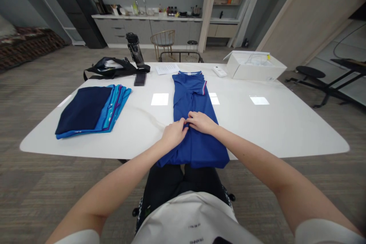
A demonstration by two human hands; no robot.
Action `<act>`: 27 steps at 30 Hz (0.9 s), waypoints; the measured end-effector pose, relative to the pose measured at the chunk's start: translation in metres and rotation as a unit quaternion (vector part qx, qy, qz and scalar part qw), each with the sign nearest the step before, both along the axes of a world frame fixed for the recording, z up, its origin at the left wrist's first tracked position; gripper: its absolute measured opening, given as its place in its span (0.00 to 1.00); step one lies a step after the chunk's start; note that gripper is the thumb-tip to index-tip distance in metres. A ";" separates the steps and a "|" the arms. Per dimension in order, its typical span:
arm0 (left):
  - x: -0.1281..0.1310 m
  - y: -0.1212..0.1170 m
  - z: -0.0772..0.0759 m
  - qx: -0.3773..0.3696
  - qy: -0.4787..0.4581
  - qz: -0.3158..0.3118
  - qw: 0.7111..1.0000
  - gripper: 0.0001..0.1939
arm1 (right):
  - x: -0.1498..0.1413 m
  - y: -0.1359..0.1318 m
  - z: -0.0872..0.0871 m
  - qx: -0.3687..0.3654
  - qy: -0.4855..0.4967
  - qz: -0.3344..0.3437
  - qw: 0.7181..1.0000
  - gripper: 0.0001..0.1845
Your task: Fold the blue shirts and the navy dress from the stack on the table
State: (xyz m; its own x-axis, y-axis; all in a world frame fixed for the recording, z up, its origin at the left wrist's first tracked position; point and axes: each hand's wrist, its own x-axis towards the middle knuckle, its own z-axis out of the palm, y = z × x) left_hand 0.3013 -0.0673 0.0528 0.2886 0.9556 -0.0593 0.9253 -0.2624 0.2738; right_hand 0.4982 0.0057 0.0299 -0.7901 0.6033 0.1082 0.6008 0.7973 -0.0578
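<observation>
A blue short-sleeved shirt (pixel 197 148) with striped trim on its collar and sleeve lies lengthwise on the white table (pixel 286 129). Its sides are folded inward, and its lower end reaches over the front edge towards my lap. My left hand (pixel 174 134) and my right hand (pixel 202 122) meet at the middle of the shirt. Both have their fingers closed in a pinch on the cloth, fingertips nearly touching. To the left lies a stack of folded clothes (pixel 82 108), dark navy on top with bright blue ones beneath.
At the back left are a black bag (pixel 110 69), a dark bottle (pixel 135 49) and a pixelated dark item (pixel 140 79). A paper sheet (pixel 167 69) lies behind the shirt. A white remote-like device (pixel 219 71) and an open white box (pixel 256 68) are at the back right.
</observation>
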 end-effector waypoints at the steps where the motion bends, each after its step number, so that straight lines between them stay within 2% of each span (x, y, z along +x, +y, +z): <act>1: 0.000 -0.007 0.001 0.019 0.011 -0.014 1.000 0.14 | 0.000 -0.004 0.000 -0.003 0.011 -0.013 1.000 0.10; 3: 0.000 -0.021 0.002 0.037 0.045 -0.055 0.997 0.14 | 0.002 -0.008 -0.001 -0.012 0.035 -0.045 0.998 0.10; 5: 0.000 -0.033 -0.001 0.022 0.076 -0.073 0.994 0.14 | 0.004 -0.011 -0.003 -0.017 0.042 -0.053 0.998 0.10; 10: -0.005 -0.046 -0.008 -0.015 0.119 -0.019 0.993 0.16 | 0.004 -0.016 -0.007 0.013 0.026 0.012 1.000 0.10; 15: -0.019 -0.045 -0.006 -0.027 0.115 -0.052 0.992 0.14 | 0.001 -0.020 -0.010 -0.005 0.028 0.038 0.999 0.12; 17: -0.022 -0.045 0.000 -0.020 0.093 -0.056 0.994 0.14 | -0.001 -0.021 -0.009 -0.008 0.021 0.041 0.999 0.12; 21: -0.017 -0.047 0.022 -0.056 -0.010 -0.007 0.998 0.18 | -0.001 -0.027 -0.003 0.000 0.024 0.039 0.999 0.12; 24: -0.007 -0.051 0.040 -0.056 -0.111 -0.003 0.992 0.18 | 0.006 -0.038 0.001 0.002 0.103 0.009 0.995 0.11; 27: 0.002 -0.055 0.048 -0.054 -0.191 -0.029 0.980 0.15 | 0.013 -0.050 0.000 0.024 0.180 -0.005 0.983 0.14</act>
